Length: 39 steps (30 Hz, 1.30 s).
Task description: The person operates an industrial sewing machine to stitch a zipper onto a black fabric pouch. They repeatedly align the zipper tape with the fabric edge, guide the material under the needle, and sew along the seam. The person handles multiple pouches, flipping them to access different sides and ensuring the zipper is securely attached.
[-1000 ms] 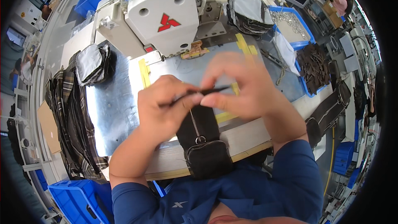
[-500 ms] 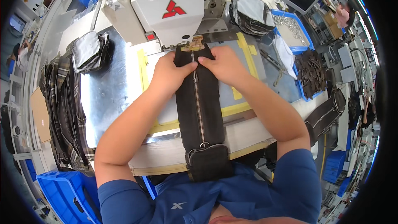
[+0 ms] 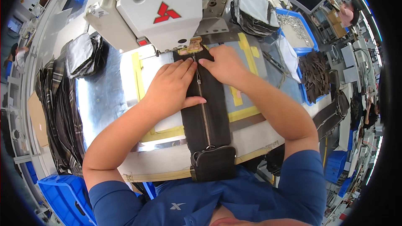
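black zippered strip (image 3: 214, 113), far end at the sewing machine (image 3: 161, 14). left hand (image 3: 169, 88) presses flat, thumb spread; can't tell if right hand (image 3: 228, 65) pinches. lining-up step, i reckon; next probably needs steady hands.

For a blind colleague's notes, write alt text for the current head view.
The left hand and right hand rest on a long dark strip with a zipper, its far end at a white sewing machine. Plaid cloth is piled at left; a blue tray of silvery pieces stands at right.
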{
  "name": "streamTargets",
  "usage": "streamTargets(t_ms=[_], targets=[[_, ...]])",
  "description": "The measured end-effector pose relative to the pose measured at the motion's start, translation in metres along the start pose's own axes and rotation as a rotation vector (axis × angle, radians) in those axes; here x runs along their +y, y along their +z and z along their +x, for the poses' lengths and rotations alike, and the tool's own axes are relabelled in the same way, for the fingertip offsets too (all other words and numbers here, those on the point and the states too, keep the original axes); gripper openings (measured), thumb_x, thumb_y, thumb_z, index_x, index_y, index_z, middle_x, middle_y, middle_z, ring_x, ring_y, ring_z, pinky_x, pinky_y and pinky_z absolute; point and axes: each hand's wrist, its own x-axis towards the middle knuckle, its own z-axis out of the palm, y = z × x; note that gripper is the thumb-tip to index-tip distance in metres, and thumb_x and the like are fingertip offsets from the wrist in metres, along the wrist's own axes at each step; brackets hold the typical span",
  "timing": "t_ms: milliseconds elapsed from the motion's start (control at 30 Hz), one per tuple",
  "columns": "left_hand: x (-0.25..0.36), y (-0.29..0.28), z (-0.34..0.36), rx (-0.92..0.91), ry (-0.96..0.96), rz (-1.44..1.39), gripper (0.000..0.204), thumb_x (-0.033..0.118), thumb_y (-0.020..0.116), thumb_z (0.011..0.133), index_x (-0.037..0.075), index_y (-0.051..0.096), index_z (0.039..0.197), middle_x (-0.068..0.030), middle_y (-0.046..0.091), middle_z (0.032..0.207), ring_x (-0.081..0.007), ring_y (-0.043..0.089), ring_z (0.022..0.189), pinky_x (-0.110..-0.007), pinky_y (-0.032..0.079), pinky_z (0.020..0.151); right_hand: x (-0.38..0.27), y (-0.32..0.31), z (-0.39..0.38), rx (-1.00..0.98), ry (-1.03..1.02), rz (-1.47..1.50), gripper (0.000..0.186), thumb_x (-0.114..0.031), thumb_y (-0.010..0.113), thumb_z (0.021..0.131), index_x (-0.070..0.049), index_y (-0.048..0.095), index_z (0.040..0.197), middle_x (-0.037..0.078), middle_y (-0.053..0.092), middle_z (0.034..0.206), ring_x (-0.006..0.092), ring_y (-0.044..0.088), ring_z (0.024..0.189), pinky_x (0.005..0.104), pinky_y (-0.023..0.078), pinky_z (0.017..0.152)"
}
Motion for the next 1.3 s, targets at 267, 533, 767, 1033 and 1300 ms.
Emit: streamTargets(t_ms=[267, 533, 767, 1033, 1300], targets=[[-0.001, -0.005, 0.015, -0.075, -0.013, 0.037, 0.098, 0.067, 0.078, 0.077, -0.006, 0.061, 0.140, -0.0196, 0.061, 0.146, -0.0327, 0.060, 0.124, -0.042, 0.048, 0.101, -0.010, -0.020, 0.008, -0.102, 0.063, -0.019, 0.034, -0.028, 0.077, 0.091, 0.005, 0.070, 0.095, 0.028, 0.070, 0.101, 0.0466, 0.068, 0.096, 0.0517, 0.053, 0.083], [-0.004, -0.003, 0.019, -0.081, -0.016, -0.083, 0.100, 0.065, 0.084, 0.072, -0.007, 0.060, 0.137, -0.0227, 0.058, 0.148, -0.0403, 0.058, 0.129, -0.051, 0.045, 0.111, 0.003, -0.007, -0.016, 0.074, -0.655, -0.111, 0.028, -0.016, 0.074, 0.088, 0.000, 0.066, 0.110, 0.019, 0.068, 0.123, 0.0355, 0.066, 0.112, 0.0475, 0.051, 0.107], [-0.007, -0.004, 0.021, -0.122, -0.034, -0.187, 0.099, 0.057, 0.087, 0.073, -0.011, 0.057, 0.139, -0.0268, 0.056, 0.148, -0.0421, 0.053, 0.138, -0.050, 0.043, 0.118, 0.010, -0.007, -0.012, -0.068, -0.644, -0.190, 0.044, -0.029, 0.077, 0.091, 0.004, 0.065, 0.116, 0.024, 0.066, 0.132, 0.0361, 0.066, 0.122, 0.0468, 0.050, 0.112], [-0.005, -0.004, 0.023, -0.134, -0.050, -0.185, 0.097, 0.055, 0.087, 0.074, -0.011, 0.057, 0.139, -0.0282, 0.054, 0.149, -0.0436, 0.053, 0.138, -0.050, 0.043, 0.118, 0.007, -0.012, -0.016, -0.128, -0.599, -0.167, 0.061, -0.039, 0.080, 0.087, 0.006, 0.063, 0.123, 0.026, 0.063, 0.139, 0.0381, 0.063, 0.129, 0.0459, 0.048, 0.114], [-0.004, -0.002, 0.023, -0.125, -0.051, -0.208, 0.099, 0.056, 0.090, 0.070, -0.011, 0.058, 0.136, -0.0299, 0.054, 0.149, -0.0472, 0.054, 0.137, -0.053, 0.044, 0.117, 0.004, -0.012, -0.017, -0.160, -0.554, -0.135, 0.058, -0.037, 0.081, 0.088, 0.007, 0.063, 0.123, 0.026, 0.062, 0.139, 0.0385, 0.063, 0.129, 0.0457, 0.048, 0.115]])
